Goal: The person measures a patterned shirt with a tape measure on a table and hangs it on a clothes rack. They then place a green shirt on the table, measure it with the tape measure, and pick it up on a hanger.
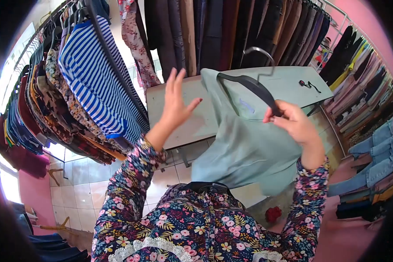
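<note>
My right hand (291, 121) pinches one end of a black clothes hanger (253, 85), whose metal hook (266, 56) points up and away. From the hanger's far arm hangs a pale green garment (244, 144), draped loosely in front of the table's edge and down toward the floor. Its neckline falls open around the hanger, and a small printed mark shows inside. Left of the garment, my left hand (175, 102) is raised above the table with its fingers stretched out and nothing in it.
A pale table (183, 118) lies ahead, with a small dark corded object (309, 85) at its right. On the left, a rack holds a blue striped top (96, 78) and several patterned garments. Trousers (214, 35) hang behind the table. Folded jeans (375, 157) are at the right.
</note>
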### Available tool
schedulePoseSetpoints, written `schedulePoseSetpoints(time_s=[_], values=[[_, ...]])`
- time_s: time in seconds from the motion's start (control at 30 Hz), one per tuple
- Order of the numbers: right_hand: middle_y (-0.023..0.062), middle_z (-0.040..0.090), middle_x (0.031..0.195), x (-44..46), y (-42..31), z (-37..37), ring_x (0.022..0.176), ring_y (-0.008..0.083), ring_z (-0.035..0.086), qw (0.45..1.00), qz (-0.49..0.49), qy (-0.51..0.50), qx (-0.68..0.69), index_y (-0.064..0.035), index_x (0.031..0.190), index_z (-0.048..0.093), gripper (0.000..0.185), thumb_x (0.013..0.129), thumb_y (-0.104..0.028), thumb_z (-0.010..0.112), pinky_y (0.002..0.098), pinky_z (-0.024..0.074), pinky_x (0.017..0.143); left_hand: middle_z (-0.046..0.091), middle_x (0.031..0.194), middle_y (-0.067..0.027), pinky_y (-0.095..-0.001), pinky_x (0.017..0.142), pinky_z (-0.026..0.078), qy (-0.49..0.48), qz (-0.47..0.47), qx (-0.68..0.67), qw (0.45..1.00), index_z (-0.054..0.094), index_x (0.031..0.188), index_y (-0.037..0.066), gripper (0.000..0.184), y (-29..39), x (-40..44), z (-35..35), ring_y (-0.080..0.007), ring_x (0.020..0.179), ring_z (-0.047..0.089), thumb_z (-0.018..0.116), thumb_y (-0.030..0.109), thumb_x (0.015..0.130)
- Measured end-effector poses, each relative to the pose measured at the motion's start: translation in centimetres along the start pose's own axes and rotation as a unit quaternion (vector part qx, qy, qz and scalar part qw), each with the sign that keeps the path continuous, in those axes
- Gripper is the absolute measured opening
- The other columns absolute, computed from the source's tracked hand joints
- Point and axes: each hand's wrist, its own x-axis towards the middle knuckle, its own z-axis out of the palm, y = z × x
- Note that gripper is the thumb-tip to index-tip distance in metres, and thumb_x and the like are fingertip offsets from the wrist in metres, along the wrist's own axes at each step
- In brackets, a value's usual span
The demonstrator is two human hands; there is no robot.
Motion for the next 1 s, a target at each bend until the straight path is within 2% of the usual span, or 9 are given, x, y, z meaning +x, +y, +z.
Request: schedulePoseSetpoints(time_s=[0.1,0.2,0.23,0.4,0.53,0.73,0.8,0.93,1.0], values=[[0.0040,0.061,0.091,-0.8,-1.2,-4.1,0.090,0.0110,0.054,0.997,-0.011,0.017,-0.080,0.0011,0.095,0.058,0.012,0.087,-0.004,0.051,0.0255,0.0426,0.081,0.012,0.150,-0.0210,-0.0443,0.109,0.024,-0.051,0.005,-0.024,0.998,0.008,0.146,0.006,0.109,-1.2,3.0,1.1,-0.0380,0.136,0.021,0.079,0.035,0.069],[0.0033,0.060,0.091,-0.2,-1.5,-8.1,0.090,0.0103,0.054,0.991,-0.050,0.064,-0.111,0.0016,0.096,0.058,0.013,0.087,-0.006,0.053,0.0247,0.0421,0.081,0.049,0.130,-0.0179,-0.0349,0.095,0.041,-0.206,-0.061,-0.239,0.947,0.037,0.138,0.005,0.076,-2.1,5.3,2.7,-0.0272,0.117,0.051,0.075,0.028,0.077],[0.0038,0.060,0.091,0.2,-1.1,-9.7,0.090,0.0107,0.054,0.984,-0.060,0.080,-0.147,0.0023,0.097,0.058,0.014,0.087,-0.006,0.053,0.0248,0.0419,0.082,0.060,0.115,-0.0054,-0.0285,0.092,0.042,-0.370,-0.167,-0.221,0.887,0.050,0.126,0.000,0.047,-2.7,6.4,2.6,-0.0127,0.103,0.053,0.067,0.016,0.086],[0.0058,0.059,0.092,3.7,0.9,-15.6,0.091,0.0127,0.055,0.961,-0.117,0.170,-0.183,0.0059,0.109,0.055,0.025,0.089,-0.008,0.052,0.0263,0.0413,0.087,0.062,0.107,-0.0006,-0.0260,0.089,0.042,-0.327,-0.246,-0.413,0.814,0.056,0.119,0.000,0.040,-3.3,7.8,5.0,-0.0078,0.098,0.053,0.067,0.020,0.086],[0.0058,0.059,0.092,6.2,1.1,-17.7,0.091,0.0125,0.054,0.938,-0.132,0.207,-0.246,0.0069,0.115,0.052,0.029,0.089,-0.006,0.051,0.0265,0.0413,0.088,0.059,0.102,0.0013,-0.0254,0.084,0.043,-0.492,-0.186,-0.450,0.721,0.056,0.118,0.002,0.036,-5.7,6.0,4.8,-0.0070,0.096,0.051,0.062,0.023,0.090],[0.0049,0.059,0.091,8.5,3.3,-22.8,0.089,0.0113,0.054,0.935,-0.072,0.204,-0.282,0.0046,0.115,0.054,0.030,0.087,-0.003,0.050,0.0249,0.0408,0.086,0.052,0.086,0.0063,-0.0198,0.071,0.040,-0.396,-0.277,-0.543,0.687,0.052,0.097,0.007,0.016,-5.4,6.8,5.2,-0.0013,0.082,0.046,0.058,0.021,0.093],[0.0047,0.059,0.091,10.5,5.7,-26.0,0.089,0.0109,0.054,0.933,-0.056,0.211,-0.285,0.0035,0.115,0.055,0.029,0.087,-0.002,0.050,0.0245,0.0408,0.086,0.051,0.087,0.0067,-0.0201,0.071,0.040,-0.307,-0.339,-0.530,0.714,0.051,0.099,0.008,0.014,-4.7,9.5,7.2,-0.0023,0.082,0.046,0.055,0.020,0.094],[0.0094,0.062,0.089,15.8,10.1,-28.2,0.088,0.0162,0.057,0.906,-0.056,0.265,-0.326,-0.0020,0.111,0.058,0.026,0.086,-0.006,0.054,0.0269,0.0430,0.082,0.051,0.094,0.0029,-0.0203,0.079,0.038,-0.227,-0.313,-0.441,0.810,0.050,0.105,0.006,0.013,-7.2,11.7,10.4,-0.0053,0.086,0.047,0.053,0.012,0.094],[0.0151,0.063,0.089,16.3,10.8,-25.6,0.084,0.0270,0.060,0.796,-0.051,0.315,-0.514,-0.0051,0.112,0.059,0.027,0.085,-0.011,0.058,0.0334,0.0457,0.078,0.051,0.096,0.0011,-0.0207,0.081,0.038,-0.206,-0.326,-0.423,0.820,0.049,0.107,0.004,0.016,-7.2,9.9,9.3,-0.0067,0.088,0.046,0.054,0.009,0.092]])
